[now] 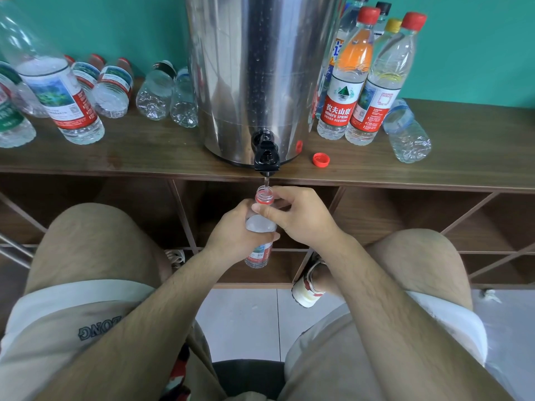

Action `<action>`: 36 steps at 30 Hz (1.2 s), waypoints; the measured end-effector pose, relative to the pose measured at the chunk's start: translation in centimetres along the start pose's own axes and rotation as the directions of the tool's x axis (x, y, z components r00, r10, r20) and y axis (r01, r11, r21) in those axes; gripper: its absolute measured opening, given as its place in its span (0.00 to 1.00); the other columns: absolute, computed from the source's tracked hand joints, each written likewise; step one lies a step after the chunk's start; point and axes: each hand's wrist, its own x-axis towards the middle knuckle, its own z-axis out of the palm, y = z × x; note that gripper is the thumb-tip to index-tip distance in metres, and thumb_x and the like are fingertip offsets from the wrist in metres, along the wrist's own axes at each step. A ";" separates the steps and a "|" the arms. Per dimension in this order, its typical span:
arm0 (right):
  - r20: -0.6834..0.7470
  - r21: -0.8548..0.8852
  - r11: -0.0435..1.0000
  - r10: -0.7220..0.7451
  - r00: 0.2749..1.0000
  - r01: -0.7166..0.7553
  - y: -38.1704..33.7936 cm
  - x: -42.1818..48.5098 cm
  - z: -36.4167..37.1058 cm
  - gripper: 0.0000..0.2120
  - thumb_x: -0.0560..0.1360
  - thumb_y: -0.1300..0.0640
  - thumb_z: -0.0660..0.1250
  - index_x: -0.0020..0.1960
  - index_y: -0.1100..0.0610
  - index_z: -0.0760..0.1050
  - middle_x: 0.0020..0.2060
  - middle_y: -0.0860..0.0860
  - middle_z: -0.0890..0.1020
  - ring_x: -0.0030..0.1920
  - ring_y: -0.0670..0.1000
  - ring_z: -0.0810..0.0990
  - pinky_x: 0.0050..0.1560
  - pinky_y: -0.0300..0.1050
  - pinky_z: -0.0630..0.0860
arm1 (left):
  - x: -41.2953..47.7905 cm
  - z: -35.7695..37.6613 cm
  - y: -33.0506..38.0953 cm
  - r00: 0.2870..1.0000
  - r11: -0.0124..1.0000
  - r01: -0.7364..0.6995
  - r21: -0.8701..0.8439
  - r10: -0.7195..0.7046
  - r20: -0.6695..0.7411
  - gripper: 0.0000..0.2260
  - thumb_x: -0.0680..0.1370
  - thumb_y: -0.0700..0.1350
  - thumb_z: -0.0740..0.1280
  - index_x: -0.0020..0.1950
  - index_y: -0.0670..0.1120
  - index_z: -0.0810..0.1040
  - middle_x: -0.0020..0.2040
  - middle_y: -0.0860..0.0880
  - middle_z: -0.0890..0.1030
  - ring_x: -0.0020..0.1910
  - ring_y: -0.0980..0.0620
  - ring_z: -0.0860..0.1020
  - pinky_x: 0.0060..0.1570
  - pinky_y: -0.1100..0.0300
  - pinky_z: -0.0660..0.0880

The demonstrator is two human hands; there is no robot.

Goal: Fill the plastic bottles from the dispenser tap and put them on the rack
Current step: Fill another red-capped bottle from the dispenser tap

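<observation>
— Steel dispenser [260,68] on worktop [144,151]; tap [266,157] streams into the open bottle [260,224] just below the edge.
— Hands?
— Left hand [231,230] wraps the body, right hand [304,218] pinches the neck. Filling step; level unclear, perhaps high.
— Next: shut tap, fit red cap [320,159], rack [405,221] it.

— What is the dispenser [260,76] made of?
— Brushed steel, shiny, beaded with droplets. Its tap [266,157] is glossy black plastic.
— And under the dispenser?
— The bench [144,151]: dark wood grain, matt. Right of the dispenser lies a ribbed red plastic cap [321,159]. Below its tap, the bottle [260,224] I hold is clear, smooth plastic.
</observation>
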 end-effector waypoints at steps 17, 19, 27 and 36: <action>0.005 0.018 1.000 -0.005 1.000 0.005 0.3 -0.1 -0.1 0.17 0.78 0.44 0.74 0.62 0.51 0.85 0.53 0.44 0.87 0.54 0.44 0.84 0.57 0.49 0.82 | -0.2 0.0 0.2 1.000 1.000 0.011 -0.025 -0.010 0.015 0.30 0.74 0.49 0.79 0.73 0.51 0.71 0.65 0.50 0.80 0.64 0.49 0.79 0.66 0.47 0.78; 0.008 0.015 1.000 -0.001 1.000 0.001 0.4 -0.1 -0.1 0.17 0.78 0.44 0.74 0.62 0.51 0.85 0.53 0.44 0.87 0.54 0.44 0.84 0.57 0.49 0.82 | -0.2 0.0 0.1 1.000 1.000 0.013 -0.020 -0.013 0.016 0.31 0.74 0.49 0.79 0.73 0.51 0.71 0.65 0.50 0.80 0.64 0.49 0.79 0.66 0.46 0.78; 0.008 0.034 0.999 0.005 1.000 -0.006 0.4 -0.1 -0.1 0.16 0.78 0.46 0.74 0.62 0.52 0.85 0.53 0.46 0.87 0.54 0.46 0.84 0.58 0.50 0.82 | -0.1 0.1 0.1 1.000 1.000 0.023 -0.014 -0.023 0.016 0.31 0.73 0.50 0.80 0.73 0.52 0.72 0.65 0.51 0.80 0.64 0.49 0.79 0.66 0.47 0.78; 0.021 0.037 0.999 0.023 1.000 -0.024 0.5 0.0 0.0 0.15 0.78 0.46 0.74 0.62 0.51 0.85 0.53 0.45 0.87 0.53 0.44 0.84 0.57 0.47 0.82 | -0.2 0.0 0.2 1.000 1.000 0.010 -0.006 -0.010 0.023 0.31 0.74 0.50 0.80 0.73 0.51 0.72 0.65 0.50 0.80 0.64 0.48 0.80 0.66 0.47 0.78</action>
